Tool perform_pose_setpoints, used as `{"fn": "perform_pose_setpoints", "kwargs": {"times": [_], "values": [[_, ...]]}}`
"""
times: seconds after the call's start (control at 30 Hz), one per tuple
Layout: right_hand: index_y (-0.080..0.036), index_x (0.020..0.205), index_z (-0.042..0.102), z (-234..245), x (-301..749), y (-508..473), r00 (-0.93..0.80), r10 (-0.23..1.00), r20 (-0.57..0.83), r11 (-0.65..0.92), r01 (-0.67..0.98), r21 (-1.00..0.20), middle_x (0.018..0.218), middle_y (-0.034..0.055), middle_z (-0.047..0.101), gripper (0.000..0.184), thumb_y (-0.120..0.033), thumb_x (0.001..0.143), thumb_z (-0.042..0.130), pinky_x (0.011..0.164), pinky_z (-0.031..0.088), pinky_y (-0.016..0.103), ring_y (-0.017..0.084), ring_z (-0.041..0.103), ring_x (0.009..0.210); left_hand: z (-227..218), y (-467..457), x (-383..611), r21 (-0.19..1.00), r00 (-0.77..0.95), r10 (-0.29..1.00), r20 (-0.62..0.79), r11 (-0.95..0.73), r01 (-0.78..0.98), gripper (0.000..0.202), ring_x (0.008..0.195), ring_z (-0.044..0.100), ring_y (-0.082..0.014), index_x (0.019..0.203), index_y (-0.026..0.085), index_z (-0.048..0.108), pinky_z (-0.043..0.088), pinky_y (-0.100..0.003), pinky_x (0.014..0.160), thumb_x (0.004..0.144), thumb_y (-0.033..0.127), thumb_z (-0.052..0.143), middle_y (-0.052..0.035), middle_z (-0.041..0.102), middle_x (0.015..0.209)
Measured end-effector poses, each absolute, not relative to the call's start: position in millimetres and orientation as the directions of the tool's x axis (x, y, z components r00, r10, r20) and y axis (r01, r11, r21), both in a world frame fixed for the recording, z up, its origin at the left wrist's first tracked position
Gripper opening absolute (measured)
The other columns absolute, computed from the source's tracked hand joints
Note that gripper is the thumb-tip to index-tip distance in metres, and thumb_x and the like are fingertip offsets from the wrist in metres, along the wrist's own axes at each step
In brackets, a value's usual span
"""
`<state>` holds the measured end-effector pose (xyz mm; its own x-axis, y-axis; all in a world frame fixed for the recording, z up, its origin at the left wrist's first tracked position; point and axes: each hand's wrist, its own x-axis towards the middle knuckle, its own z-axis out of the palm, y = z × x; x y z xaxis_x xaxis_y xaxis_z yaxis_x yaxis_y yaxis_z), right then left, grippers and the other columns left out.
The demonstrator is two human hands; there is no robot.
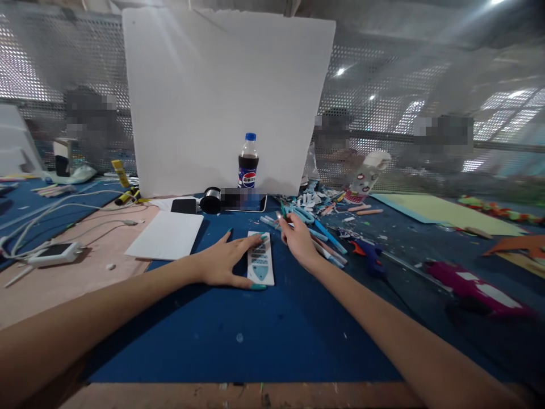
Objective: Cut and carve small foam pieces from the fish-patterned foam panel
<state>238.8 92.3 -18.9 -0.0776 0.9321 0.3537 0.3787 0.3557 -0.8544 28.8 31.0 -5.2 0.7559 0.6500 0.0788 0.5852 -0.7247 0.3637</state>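
A small white card (267,275) with a blue fish shape and dark marks on it lies on the blue mat (221,341). My left hand (225,262) rests with its fingers spread, fingertips and thumb on the card's left part and lower edge. To the right of the card, my right hand (298,238) is closed in a pinch, apart from the card. A small pale glint shows at its fingertips; what it holds I cannot make out. Beside and behind that hand lie several blue and pink rolled sticks (324,236).
White sheets (170,234) and a white charger with cables (55,254) lie left. Behind stand a cola bottle (248,165), a wire spool (210,200) and a white board (225,102). Right are paper scraps (313,199), a blue glue gun (372,255) and a magenta tool (477,287).
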Motion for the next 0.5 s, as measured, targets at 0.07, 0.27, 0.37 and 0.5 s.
{"fn": "perform_pose_setpoints", "kwargs": {"times": [0.07,0.27,0.37,0.5], "values": [[-0.021,0.077,0.040,-14,239,89,-0.100,0.931,0.351,0.364,0.321,-0.874,0.065,-0.0018,0.052,0.034,-0.055,0.076,0.048,0.035,0.032,0.023,0.009,0.044,0.036,-5,32,27,0.363,0.747,0.661,0.076,-0.716,0.596,0.090,0.131,0.025,-0.0336,0.141,0.026,-0.001,0.002,-0.062,0.103,0.075,0.064,0.048,-0.0126,0.020,0.146],[-0.021,0.078,0.042,-6,241,88,-0.174,0.933,0.314,0.356,0.340,-0.871,0.053,-0.0028,0.053,0.034,-0.054,0.077,0.048,0.036,0.030,0.022,0.008,0.037,0.034,-8,35,23,0.351,0.723,0.684,0.098,-0.703,0.618,0.086,0.132,0.021,-0.0341,0.141,0.026,-0.004,0.003,-0.063,0.102,0.078,0.062,0.043,-0.0121,0.016,0.147],[-0.020,0.078,0.045,-4,239,89,-0.194,0.934,0.301,0.352,0.345,-0.870,0.056,-0.0012,0.054,0.037,-0.056,0.081,0.039,0.038,0.031,0.022,0.009,0.041,0.039,-9,37,19,0.358,0.720,0.687,0.102,-0.700,0.617,0.088,0.134,0.015,-0.0338,0.139,0.028,-0.012,0.003,-0.063,0.103,0.079,0.062,0.042,-0.0106,0.005,0.149],[-0.020,0.074,0.043,-4,238,85,-0.224,0.922,0.315,0.376,0.338,-0.863,0.059,-0.0005,0.054,0.041,-0.060,0.081,0.034,0.041,0.032,0.023,0.010,0.043,0.041,-11,41,14,0.382,0.682,0.713,0.160,-0.682,0.623,0.102,0.135,0.003,-0.0352,0.140,0.025,-0.013,0.012,-0.058,0.104,0.071,0.066,0.050,-0.0126,-0.009,0.148]]}}
